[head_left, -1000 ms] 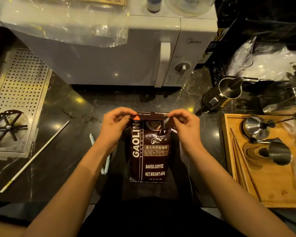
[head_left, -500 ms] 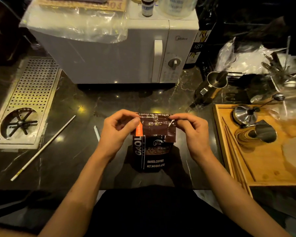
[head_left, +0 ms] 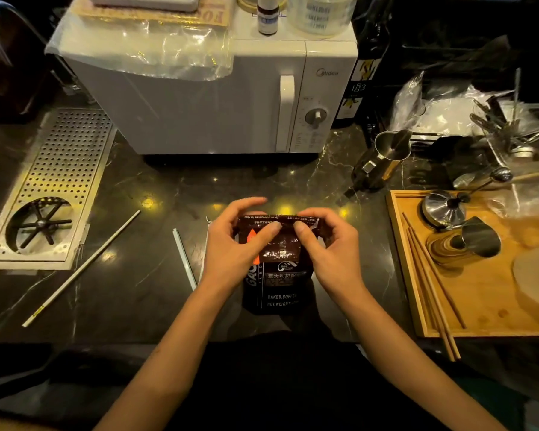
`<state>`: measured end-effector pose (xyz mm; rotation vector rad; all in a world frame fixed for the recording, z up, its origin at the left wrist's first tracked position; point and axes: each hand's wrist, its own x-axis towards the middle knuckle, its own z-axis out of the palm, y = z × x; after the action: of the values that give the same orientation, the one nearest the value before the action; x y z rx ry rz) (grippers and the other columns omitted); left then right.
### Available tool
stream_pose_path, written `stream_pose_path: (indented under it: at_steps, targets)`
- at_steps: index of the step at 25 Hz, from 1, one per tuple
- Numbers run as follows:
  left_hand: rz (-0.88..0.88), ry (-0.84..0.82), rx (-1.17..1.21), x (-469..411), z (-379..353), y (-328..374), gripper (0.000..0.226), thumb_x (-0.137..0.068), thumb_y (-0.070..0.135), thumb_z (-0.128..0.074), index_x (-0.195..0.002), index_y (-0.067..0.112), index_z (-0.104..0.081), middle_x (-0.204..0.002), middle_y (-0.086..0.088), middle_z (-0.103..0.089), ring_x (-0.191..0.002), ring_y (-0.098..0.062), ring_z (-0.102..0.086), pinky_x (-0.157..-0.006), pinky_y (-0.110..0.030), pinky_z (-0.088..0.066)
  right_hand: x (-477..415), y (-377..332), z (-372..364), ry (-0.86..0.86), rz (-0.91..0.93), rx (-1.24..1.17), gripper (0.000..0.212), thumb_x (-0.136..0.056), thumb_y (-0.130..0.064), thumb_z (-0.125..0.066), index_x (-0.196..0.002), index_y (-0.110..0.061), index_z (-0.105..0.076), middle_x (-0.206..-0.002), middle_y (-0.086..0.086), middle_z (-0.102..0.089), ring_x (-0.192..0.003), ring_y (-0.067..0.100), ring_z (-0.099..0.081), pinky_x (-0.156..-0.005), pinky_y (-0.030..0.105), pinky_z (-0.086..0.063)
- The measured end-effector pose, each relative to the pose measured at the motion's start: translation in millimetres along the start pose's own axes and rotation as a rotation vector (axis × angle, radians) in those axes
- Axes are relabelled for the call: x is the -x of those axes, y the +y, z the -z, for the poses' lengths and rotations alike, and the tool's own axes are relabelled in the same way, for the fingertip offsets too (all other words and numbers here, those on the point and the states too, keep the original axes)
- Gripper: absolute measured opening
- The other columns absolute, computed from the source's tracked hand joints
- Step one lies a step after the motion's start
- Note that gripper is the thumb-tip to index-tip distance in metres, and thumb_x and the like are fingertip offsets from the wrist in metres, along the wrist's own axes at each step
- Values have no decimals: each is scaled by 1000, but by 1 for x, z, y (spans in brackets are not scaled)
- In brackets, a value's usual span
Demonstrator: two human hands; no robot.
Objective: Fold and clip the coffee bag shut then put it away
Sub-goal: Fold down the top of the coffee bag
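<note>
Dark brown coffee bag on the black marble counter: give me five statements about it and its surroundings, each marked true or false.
1. Both hands, left hand and right hand, pinch the folded top of the dark brown coffee bag. True.
2. A clip already holds the fold. False: no clip is on it.
3. The white microwave stands behind the bag. True.
4. The wooden tray lies left of the bag. False: it lies right.
5. The bag lies flat on the black marble counter. False: it stands upright.

Left hand (head_left: pixel 231 244) and right hand (head_left: pixel 327 247) pinching, thumbs nearly meeting
</note>
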<state>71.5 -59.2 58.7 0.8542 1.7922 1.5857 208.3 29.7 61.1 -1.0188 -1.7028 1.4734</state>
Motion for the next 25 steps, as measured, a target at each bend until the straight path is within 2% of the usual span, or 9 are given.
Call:
stream_pose_path:
  at_steps: [2, 5, 8, 12, 17, 21, 25]
  targets:
    - [-10, 55, -11, -2, -9, 3, 17, -78, 13, -78, -90, 21, -69, -81, 17, -70, -79, -1, -67, -71, -20, -53, 2, 1, -4, 2, -15, 13, 17, -89, -8, -67, -93, -24, -65, -92, -4, -67, -89, 10, -65, -82, 31, -55]
    - [-33, 109, 15, -4, -15, -1, 14, -76, 11, -79, -81, 20, -70, -76, 15, -71, -76, -3, -67, -71, -19, -52, 3, -3, -9, 10, -36, -34, 13, -88, -12, -70, -88, -23, -63, -82, -11, -65, -79, 0, -63, -72, 21, -52]
    - [-48, 136, 56, -1, -17, -4, 18, -76, 7, -79, -79, 22, -71, -75, 16, -72, -76, -2, -67, -72, -18, -51, -1, -4, -14, 20, 9, -37, 5, -88, -13, -69, -88, -18, -68, -87, -4, -69, -84, 6, -66, -78, 28, -54]
    - [-25, 132, 141, -1, -17, -5, 18, -76, 1, -77, -81, 17, -72, -75, 14, -74, -75, -2, -68, -71, -18, -52, -2, 0, -16, 2, 55, -17, 9, -90, -15, -68, -93, -22, -73, -95, -1, -72, -95, 15, -68, -87, 36, -55]
    - [-6, 113, 168, 1, -16, -6, 15, -79, 4, -75, -80, 18, -73, -75, 12, -74, -76, -4, -68, -71, -23, -54, 0, 1, -19, -13, 36, -28, 8, -91, -17, -66, -91, -24, -70, -93, 2, -71, -91, 16, -68, -84, 39, -56]
    - [-11, 106, 172, -1, -17, -6, 16, -80, 4, -74, -79, 20, -72, -73, 12, -73, -74, -4, -68, -69, -22, -53, -1, 3, -20, -8, 31, 2, 6, -91, -21, -66, -89, -26, -68, -93, 2, -70, -91, 17, -67, -83, 38, -55]
    - [12, 113, 181, -5, -19, -9, 14, -81, 4, -73, -79, 18, -72, -73, 11, -73, -74, -5, -67, -69, -23, -53, -8, 5, -26, 51, 22, 34, 9, -89, -21, -66, -82, -26, -67, -86, 0, -69, -86, 18, -66, -79, 38, -54]
